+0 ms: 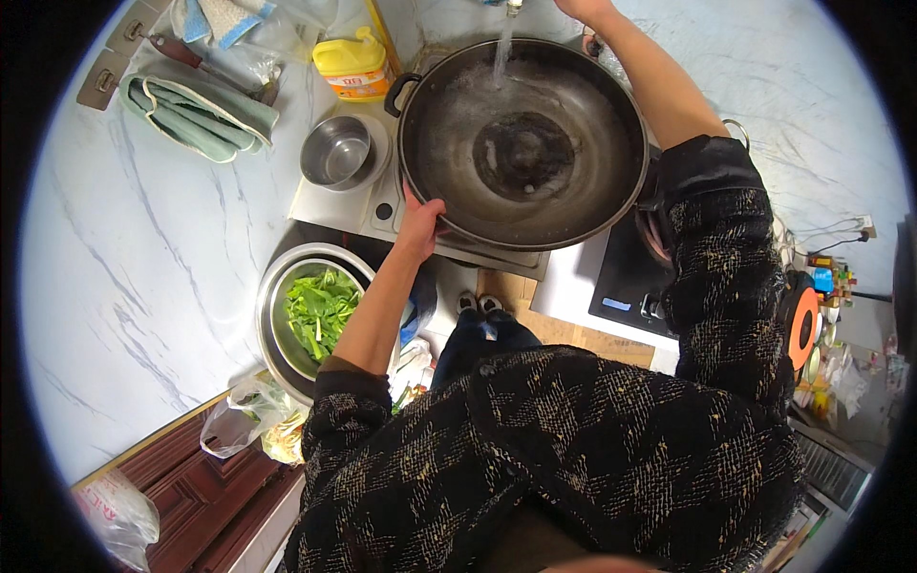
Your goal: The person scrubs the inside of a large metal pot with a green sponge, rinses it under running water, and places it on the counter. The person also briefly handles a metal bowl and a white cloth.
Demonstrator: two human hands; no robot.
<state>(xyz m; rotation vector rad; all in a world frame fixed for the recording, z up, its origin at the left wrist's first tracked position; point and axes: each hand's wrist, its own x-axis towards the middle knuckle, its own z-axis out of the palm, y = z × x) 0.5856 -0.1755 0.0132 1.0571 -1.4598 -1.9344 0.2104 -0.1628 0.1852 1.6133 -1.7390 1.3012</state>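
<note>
A large dark wok (458,172) lies over the sink area, tilted slightly, with shallow water in its bottom. Water (503,54) runs into it from a tap (514,7) at the top edge of the view. My left hand (421,222) grips the wok's near left rim, thumb on top and fingers beneath. Beyond the far right side of the wok, my right hand (587,8) is raised near the tap. The picture's top edge cuts off its fingers, so what they touch is hidden.
A small steel pot (337,152) and a yellow detergent jug (352,66) stand left of the wok. Nested steel bowls (269,358) hold cut leafy greens (322,308) beside my left forearm. An induction cooker (623,286) sits to the right. A green towel (197,118) hangs on the wall.
</note>
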